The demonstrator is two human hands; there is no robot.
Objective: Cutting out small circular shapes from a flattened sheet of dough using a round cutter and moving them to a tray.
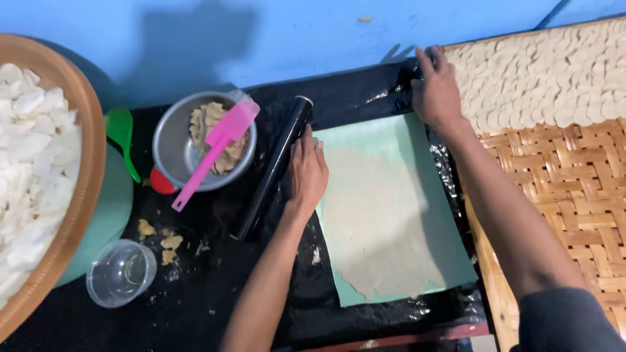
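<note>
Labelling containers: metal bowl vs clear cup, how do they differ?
The metal bowl is opaque, wide and shiny; the clear cup is see-through and smaller. The bowl holds lumps of dough and a pink spatula; the cup looks empty of dough. The bowl sits farther from the person than the cup. Both stand upright on the black sheet, left of the left hand.

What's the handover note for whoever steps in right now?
Left hand: resting on the black rolling pin, at the left edge of the dough sheet.
Right hand: fingers pressed on the black plastic sheet by the woven bamboo tray.
Done: dough lies rolled thin on the green mat; white cut pieces fill the tray's far part.
Left: the sheet is uncut; more dough sits in the metal bowl with the pink spatula.
</note>
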